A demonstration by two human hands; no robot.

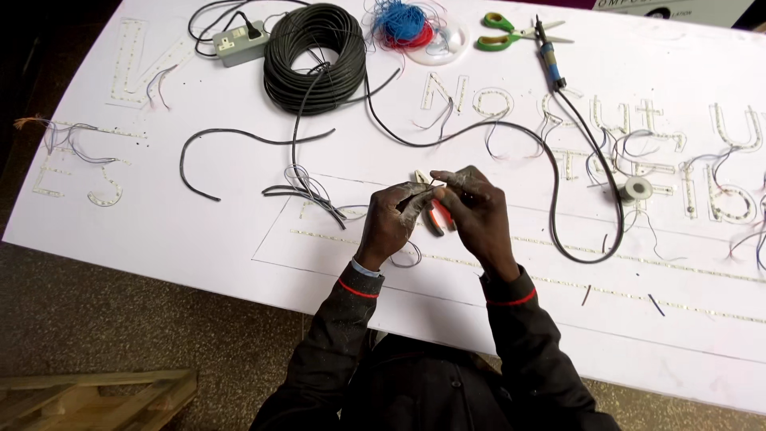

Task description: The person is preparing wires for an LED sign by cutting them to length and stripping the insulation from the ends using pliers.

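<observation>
This is looking like a sign-making workshop. A big white sign board [239, 239] with letter shapes is lying flat, and a coil of black cable [315, 56], a soldering iron [549, 56], green scissors [511, 33] and a solder roll [637, 189] are lying on it.

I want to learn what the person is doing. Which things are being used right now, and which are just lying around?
In use:
left hand, holding thin wire
right hand, holding red-handled pliers

Lying about:
black cable coil
green scissors
soldering iron
power strip
solder reel
</observation>
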